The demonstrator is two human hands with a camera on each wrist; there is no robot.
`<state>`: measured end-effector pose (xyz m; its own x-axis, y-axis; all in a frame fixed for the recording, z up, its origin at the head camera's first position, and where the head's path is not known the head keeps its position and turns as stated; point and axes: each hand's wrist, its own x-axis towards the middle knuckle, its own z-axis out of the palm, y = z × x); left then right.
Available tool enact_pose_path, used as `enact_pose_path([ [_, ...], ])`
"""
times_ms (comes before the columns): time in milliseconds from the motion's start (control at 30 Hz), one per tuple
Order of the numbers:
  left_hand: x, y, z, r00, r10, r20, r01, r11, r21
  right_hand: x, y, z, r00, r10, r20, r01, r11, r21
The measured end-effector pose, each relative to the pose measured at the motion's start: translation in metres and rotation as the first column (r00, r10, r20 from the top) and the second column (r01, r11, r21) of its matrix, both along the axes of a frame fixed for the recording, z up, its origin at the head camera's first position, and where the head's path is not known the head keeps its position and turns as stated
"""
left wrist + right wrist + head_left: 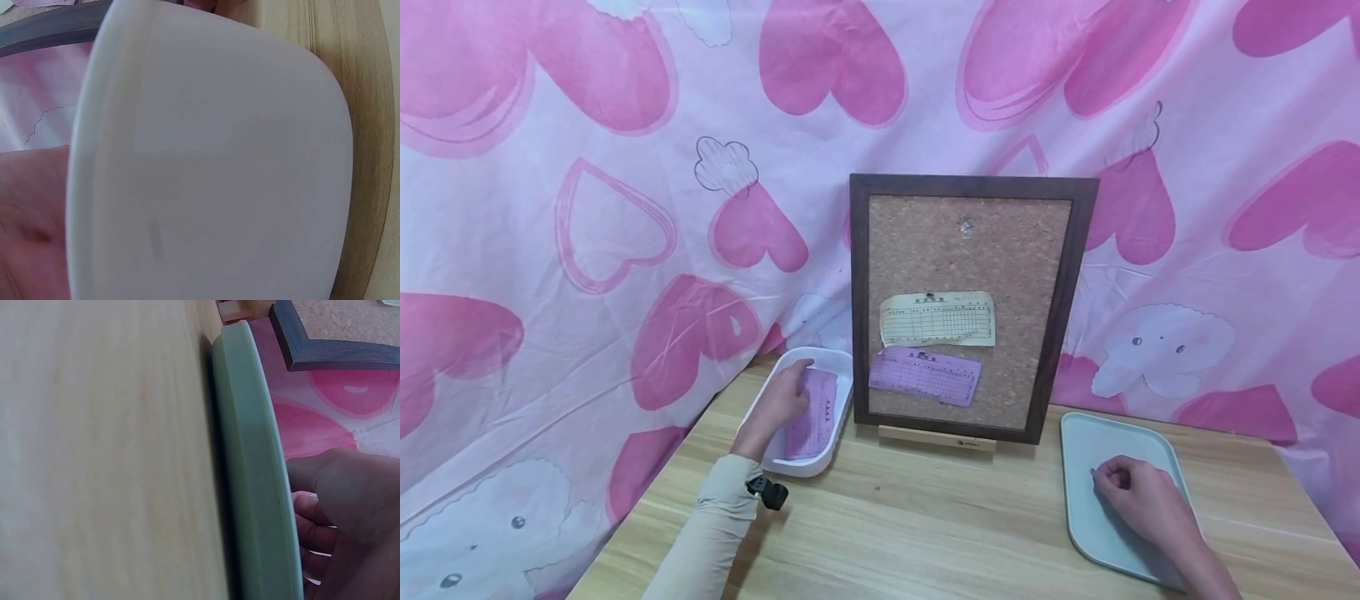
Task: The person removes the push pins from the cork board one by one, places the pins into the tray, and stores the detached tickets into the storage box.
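Observation:
My left hand [778,404] reaches into a white plastic tray [801,469], over the left side of a pink-purple printed slip [820,408]. Its index finger points toward the far rim. Only part of the palm shows in the left wrist view, behind the tray wall [219,156]. Over a pale green tray [1086,521], my right hand [1142,496] pinches a small dark pin [1093,473] between thumb and index finger. The tray's side [256,456] hides the fingertips in the right wrist view.
A dark-framed cork board [1030,275] stands upright between the trays on a wooden base [936,439]. A yellow slip [936,321] and a purple slip [925,379] are pinned on it. Clear pins [965,225] cluster near its top. Behind hangs a heart-patterned curtain [925,150].

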<state>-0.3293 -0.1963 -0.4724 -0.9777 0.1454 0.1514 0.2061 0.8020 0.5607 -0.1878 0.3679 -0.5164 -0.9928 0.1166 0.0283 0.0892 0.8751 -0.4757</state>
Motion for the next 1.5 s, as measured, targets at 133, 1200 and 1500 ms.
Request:
enact_pose_path([
  [133, 0.0, 0.0, 0.0, 0.999, -0.028, -0.028, 0.028, 1.0, 0.01, 0.0, 0.0, 0.002, 1.0, -0.001, -0.003, 0.001, 1.0, 0.0],
  [1200, 0.02, 0.054, 0.062, 0.886, -0.03, -0.463, 0.263, 0.855, 0.448, -0.007, -0.052, 0.052, 0.885, -0.006, -0.466, 0.0, 1.0, -0.012],
  [1500, 0.018, 0.075, 0.072, 0.831, -0.035, -0.555, 0.362, 0.791, 0.493, -0.019, -0.079, 0.07, 0.781, 0.034, -0.624, -0.073, 0.997, -0.038],
])
